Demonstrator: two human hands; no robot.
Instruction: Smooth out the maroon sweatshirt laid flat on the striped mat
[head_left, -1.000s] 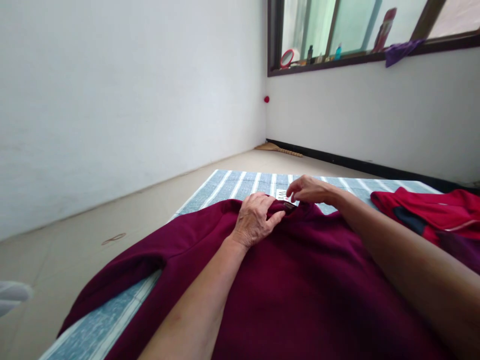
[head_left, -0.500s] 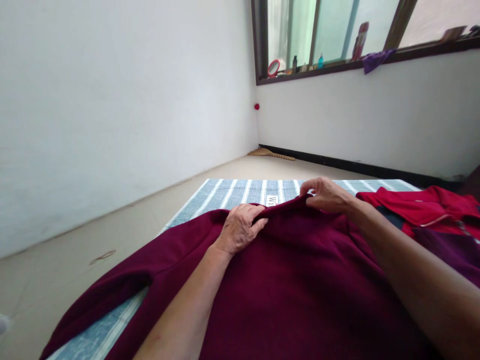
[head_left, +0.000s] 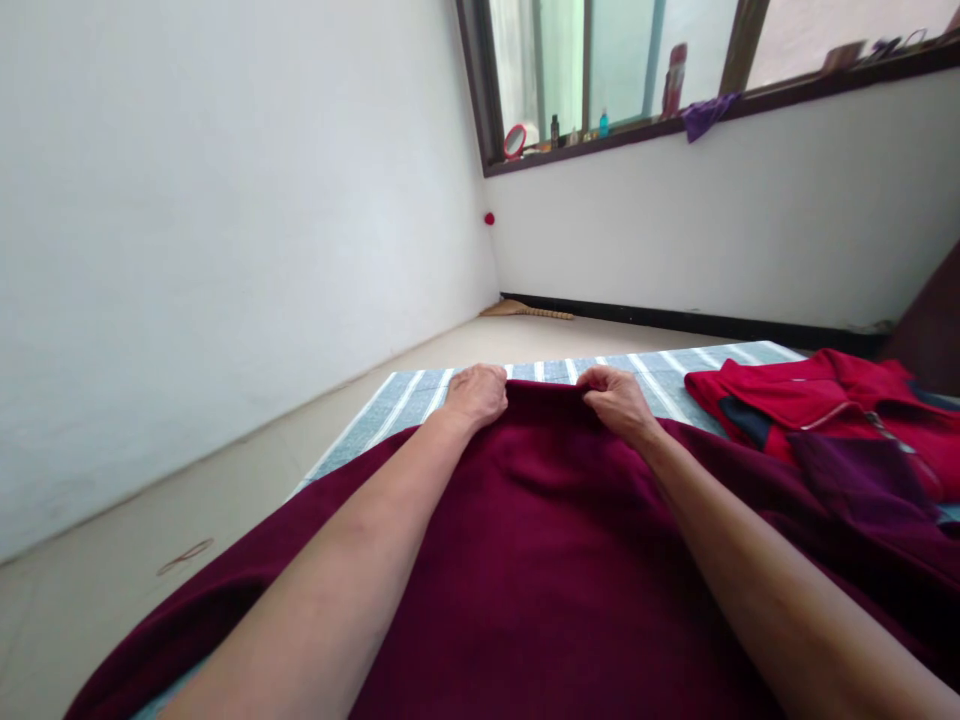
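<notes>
A maroon long-sleeved top [head_left: 555, 560] lies spread over a blue-and-white striped cloth [head_left: 397, 400], its sleeves out to both sides. At the top's far edge my left hand [head_left: 478, 394] is closed around the fabric. My right hand [head_left: 613, 398] pinches the same edge a short way to the right. Between the two hands the edge is drawn straight and slightly raised. What kind of edge it is, collar or hem, I cannot tell for sure.
On the right lies a red zipped garment [head_left: 817, 400], with a dark purple piece of cloth [head_left: 859, 480] against it. A broom [head_left: 525, 310] rests on the floor by the far corner. Bottles, a round mirror [head_left: 515, 142] and a purple cloth [head_left: 705, 115] are on the windowsill.
My left hand has gone from lying over the fabric to gripping its far edge. Both hands now hold that edge at about equal height. The view has shifted slightly to the right.
</notes>
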